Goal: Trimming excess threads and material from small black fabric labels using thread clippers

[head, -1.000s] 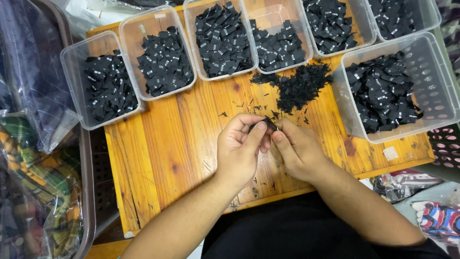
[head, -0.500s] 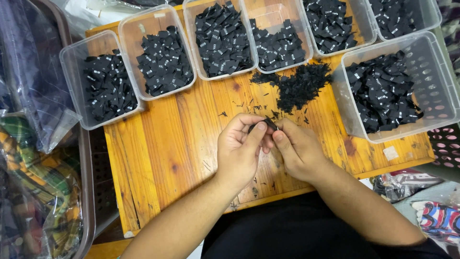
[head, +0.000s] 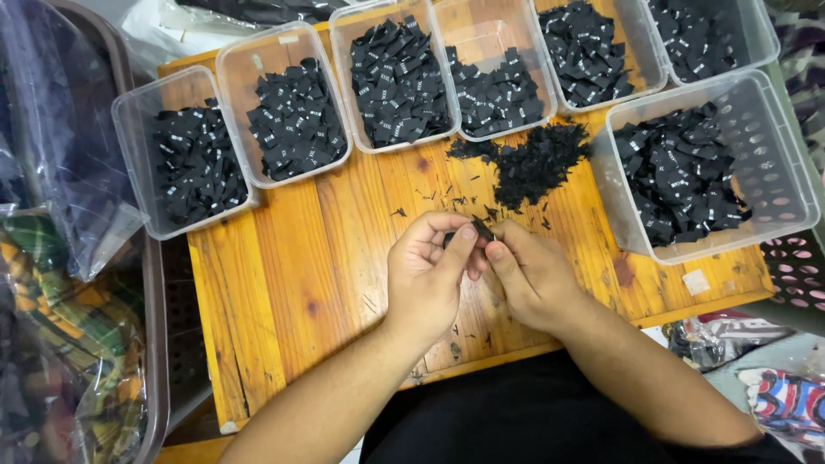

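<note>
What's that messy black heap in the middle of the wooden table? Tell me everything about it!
The black heap is a loose pile of small, thin, dark pieces that look like cut fabric scraps. It lies straight on the wooden table, in no tub, between the clear tub behind it and the larger clear tub at its side. Tiny black bits trail from it toward the hands. Neither hand touches it.

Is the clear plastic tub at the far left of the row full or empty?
Partly full: the clear plastic tub holds a loose heap of small black fabric labels covering its bottom, below the rim.
</note>
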